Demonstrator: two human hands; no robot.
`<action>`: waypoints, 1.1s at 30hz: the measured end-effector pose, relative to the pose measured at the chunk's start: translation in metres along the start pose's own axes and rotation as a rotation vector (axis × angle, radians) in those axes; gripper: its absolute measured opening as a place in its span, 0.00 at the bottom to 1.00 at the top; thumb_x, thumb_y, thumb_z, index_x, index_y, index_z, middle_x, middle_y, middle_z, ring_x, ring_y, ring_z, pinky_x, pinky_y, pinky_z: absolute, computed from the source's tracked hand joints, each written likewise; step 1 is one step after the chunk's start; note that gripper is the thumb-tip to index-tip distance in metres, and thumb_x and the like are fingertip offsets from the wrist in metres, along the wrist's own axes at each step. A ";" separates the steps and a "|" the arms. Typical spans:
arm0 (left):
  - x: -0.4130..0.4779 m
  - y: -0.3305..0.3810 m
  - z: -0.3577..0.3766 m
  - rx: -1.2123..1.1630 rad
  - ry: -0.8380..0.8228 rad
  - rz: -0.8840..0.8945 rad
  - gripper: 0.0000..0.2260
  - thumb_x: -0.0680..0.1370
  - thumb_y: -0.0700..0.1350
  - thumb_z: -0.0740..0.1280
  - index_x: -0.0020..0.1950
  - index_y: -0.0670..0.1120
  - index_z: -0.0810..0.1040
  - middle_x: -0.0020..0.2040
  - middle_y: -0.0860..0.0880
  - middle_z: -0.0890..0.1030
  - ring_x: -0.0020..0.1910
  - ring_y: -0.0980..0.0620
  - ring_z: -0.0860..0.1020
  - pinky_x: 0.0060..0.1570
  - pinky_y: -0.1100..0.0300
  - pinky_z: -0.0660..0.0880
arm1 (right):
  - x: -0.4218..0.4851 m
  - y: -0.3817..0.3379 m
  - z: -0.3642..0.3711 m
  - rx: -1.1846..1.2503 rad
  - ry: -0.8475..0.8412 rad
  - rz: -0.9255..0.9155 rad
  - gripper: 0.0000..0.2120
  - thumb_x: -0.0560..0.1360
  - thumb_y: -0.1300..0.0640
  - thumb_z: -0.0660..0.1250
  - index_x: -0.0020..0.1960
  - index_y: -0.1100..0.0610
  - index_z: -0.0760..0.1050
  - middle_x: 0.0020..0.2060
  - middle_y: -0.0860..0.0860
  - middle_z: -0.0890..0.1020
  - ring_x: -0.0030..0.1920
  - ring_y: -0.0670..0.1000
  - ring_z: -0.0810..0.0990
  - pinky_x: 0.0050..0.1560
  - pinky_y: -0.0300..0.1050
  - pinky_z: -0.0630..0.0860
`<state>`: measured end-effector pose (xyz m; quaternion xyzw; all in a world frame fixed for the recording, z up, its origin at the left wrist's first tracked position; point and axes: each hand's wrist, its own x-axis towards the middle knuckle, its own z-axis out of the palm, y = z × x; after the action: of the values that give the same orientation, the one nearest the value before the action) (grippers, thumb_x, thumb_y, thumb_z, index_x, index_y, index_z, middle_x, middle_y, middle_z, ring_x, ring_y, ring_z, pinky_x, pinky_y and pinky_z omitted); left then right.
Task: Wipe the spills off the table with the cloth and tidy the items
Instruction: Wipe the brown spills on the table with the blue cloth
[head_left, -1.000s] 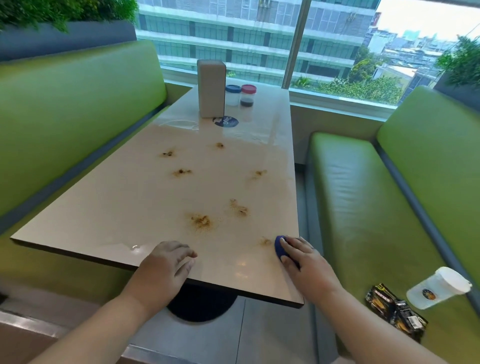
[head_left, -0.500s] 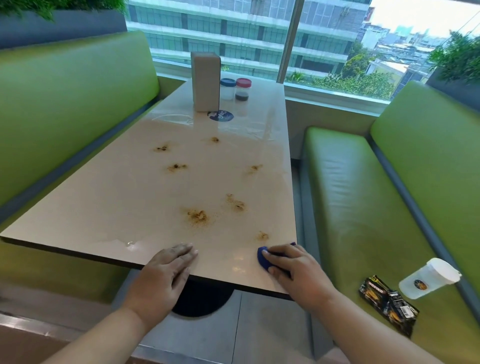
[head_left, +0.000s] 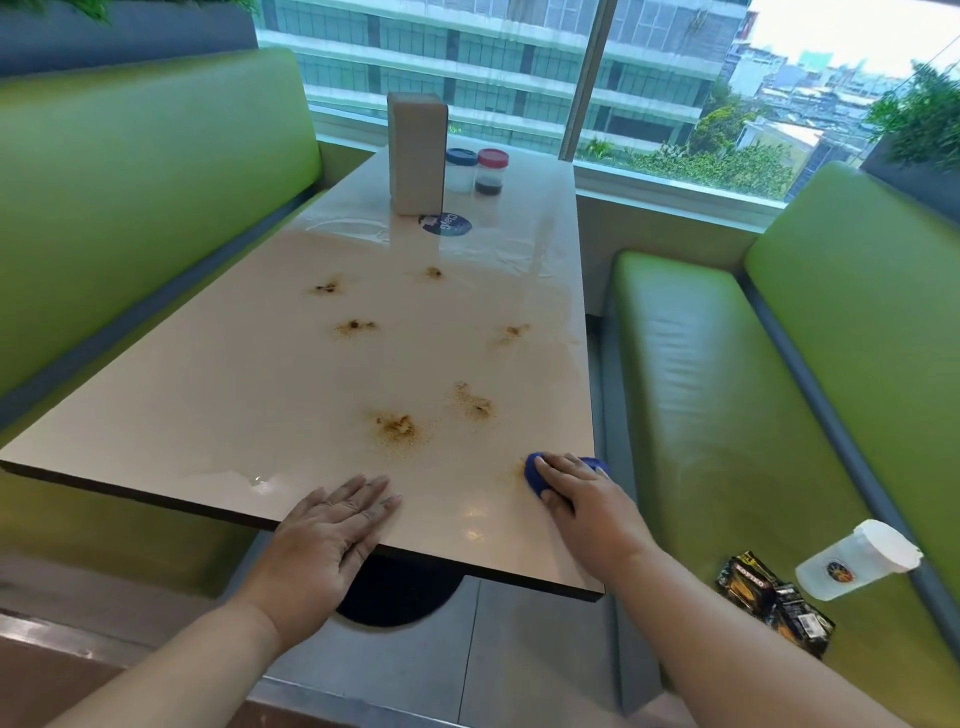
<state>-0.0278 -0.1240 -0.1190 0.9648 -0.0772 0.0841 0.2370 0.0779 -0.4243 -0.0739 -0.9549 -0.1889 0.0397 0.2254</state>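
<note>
Beige table (head_left: 260, 395) carries brown spills (head_left: 397, 426); right hand (head_left: 587, 501) presses the bunched blue cloth (head_left: 535, 470), long axis crosswise, near its right edge. Left hand (head_left: 324, 540) lies flat, empty, on the near edge.

A café or fast-food booth: a long glossy beige table (head_left: 218, 395) flanked by green padded vinyl bench seats (head_left: 727, 415), with an upright beige napkin box (head_left: 417, 153) and two lidded condiment jars (head_left: 477, 171) at the table's far end, against a high city-view window (head_left: 519, 67)

Right hand (head_left: 587, 512) on blue cloth (head_left: 537, 474)
</note>
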 end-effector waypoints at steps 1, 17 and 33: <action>-0.001 0.000 0.001 0.002 -0.003 -0.006 0.20 0.78 0.64 0.41 0.69 0.71 0.59 0.72 0.67 0.60 0.72 0.67 0.53 0.70 0.70 0.43 | 0.002 -0.005 0.002 -0.029 -0.030 -0.008 0.21 0.80 0.52 0.57 0.73 0.47 0.62 0.72 0.39 0.62 0.74 0.42 0.55 0.75 0.43 0.50; -0.001 0.003 -0.003 -0.008 -0.032 -0.009 0.20 0.77 0.66 0.40 0.68 0.74 0.56 0.71 0.71 0.57 0.72 0.69 0.51 0.70 0.69 0.41 | 0.008 0.021 -0.014 -0.010 -0.026 0.036 0.20 0.79 0.57 0.59 0.71 0.46 0.66 0.70 0.39 0.66 0.73 0.41 0.60 0.74 0.43 0.55; -0.001 0.008 -0.007 0.058 -0.031 -0.030 0.25 0.77 0.66 0.39 0.70 0.67 0.62 0.73 0.66 0.59 0.72 0.68 0.52 0.70 0.68 0.42 | 0.016 -0.020 0.003 -0.067 -0.093 -0.113 0.20 0.80 0.54 0.57 0.71 0.44 0.65 0.71 0.39 0.66 0.73 0.44 0.59 0.74 0.44 0.52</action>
<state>-0.0314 -0.1277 -0.1092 0.9735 -0.0639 0.0677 0.2091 0.0860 -0.4005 -0.0679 -0.9468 -0.2543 0.0650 0.1861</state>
